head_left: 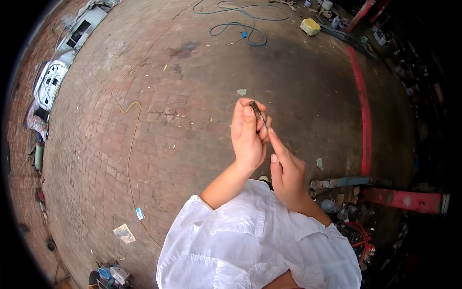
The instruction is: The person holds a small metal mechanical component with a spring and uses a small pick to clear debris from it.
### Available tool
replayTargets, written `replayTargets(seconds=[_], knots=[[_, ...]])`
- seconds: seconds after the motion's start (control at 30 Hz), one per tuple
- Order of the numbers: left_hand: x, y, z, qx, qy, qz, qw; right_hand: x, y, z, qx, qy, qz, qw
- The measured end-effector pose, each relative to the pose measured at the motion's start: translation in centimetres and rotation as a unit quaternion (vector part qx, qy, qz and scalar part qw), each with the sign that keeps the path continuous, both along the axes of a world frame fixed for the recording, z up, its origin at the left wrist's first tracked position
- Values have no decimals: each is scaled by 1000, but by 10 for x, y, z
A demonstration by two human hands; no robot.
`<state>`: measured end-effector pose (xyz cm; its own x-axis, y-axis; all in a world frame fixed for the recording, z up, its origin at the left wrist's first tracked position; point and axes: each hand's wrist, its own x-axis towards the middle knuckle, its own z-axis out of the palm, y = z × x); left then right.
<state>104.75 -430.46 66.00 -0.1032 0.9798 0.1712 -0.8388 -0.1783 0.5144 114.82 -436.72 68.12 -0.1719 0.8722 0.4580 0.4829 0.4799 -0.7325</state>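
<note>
My left hand (248, 132) is closed around a small screwdriver (255, 107) in front of my chest. Its dark handle lies under the thumb, and a thin metal shaft slants down toward my right hand (288, 176). The right index finger is stretched out, with its tip close to the shaft's end; whether they touch I cannot tell. My right thumb stands apart from that finger, and the remaining right fingers are mostly hidden. Nothing shows in the right hand.
Brick paving carries a thin yellow hose (130, 144) on the left and a blue hose (236, 24) far ahead. A yellow container (310, 27) stands far right. Red metal beams (360, 106) run along the right, with clutter beyond. A white door panel (51, 83) leans at the left.
</note>
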Motion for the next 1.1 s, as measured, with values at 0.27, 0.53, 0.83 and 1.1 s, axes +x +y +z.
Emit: replayTargets(seconds=[0.27, 0.53, 0.83, 1.1], knots=[[-56, 36, -11, 18, 34, 33, 999, -53, 34, -9, -3, -23, 1, 1000], [-85, 100, -19, -9, 39, 27, 999, -84, 106, -25, 11, -4, 9, 1000], [-101, 258, -50, -67, 42, 72, 994, -93, 272, -47, -49, -5, 64, 997], [-114, 455, -45, -97, 100, 142, 980, -102, 479, -49, -65, 16, 108, 992]])
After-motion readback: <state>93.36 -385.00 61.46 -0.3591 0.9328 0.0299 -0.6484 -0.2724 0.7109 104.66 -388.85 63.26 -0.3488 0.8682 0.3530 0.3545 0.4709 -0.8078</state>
